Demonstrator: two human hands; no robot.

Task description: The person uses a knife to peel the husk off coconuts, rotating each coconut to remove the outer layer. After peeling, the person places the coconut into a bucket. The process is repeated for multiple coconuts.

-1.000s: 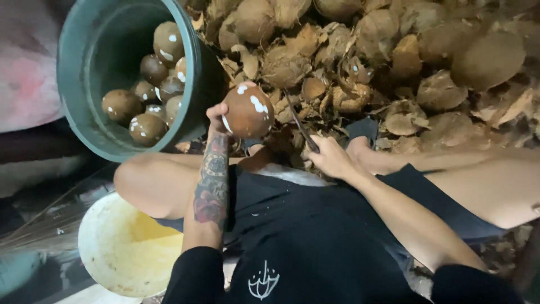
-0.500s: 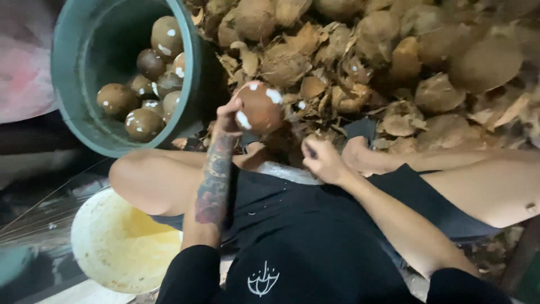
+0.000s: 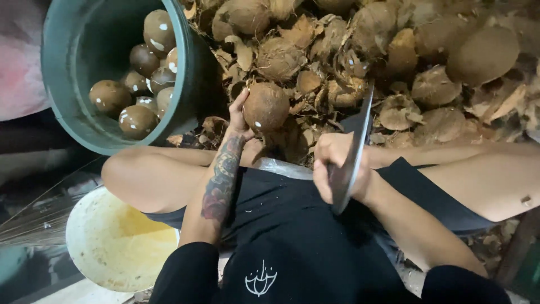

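Ground level, dim light; a heap of coconut husks (image 3: 360,62) and unpeeled shells is spread across the top and right of the view. A green bucket (image 3: 59,84) is set at upper left, partly filled with peeled brown coconuts (image 3: 138,121) flecked white. A pale yellow basin (image 3: 112,242) is seen low on the left, beside the bare knee.

One brown coconut (image 3: 265,106) is held up by the left hand (image 3: 239,115), fingers curled round its left side and underside, the grip closed firmly on it. The nut is kept just above the husk heap, in front of the knees, well left of the blade.

A long dark knife (image 3: 353,152) is gripped by the right hand (image 3: 336,169), fist shut tight on the handle. The blade is raised, its long axis running near upright, the tip pointing away toward the heap. The coconut lies to the blade's left and slightly beyond; the edge and the nut are apart, not touching.
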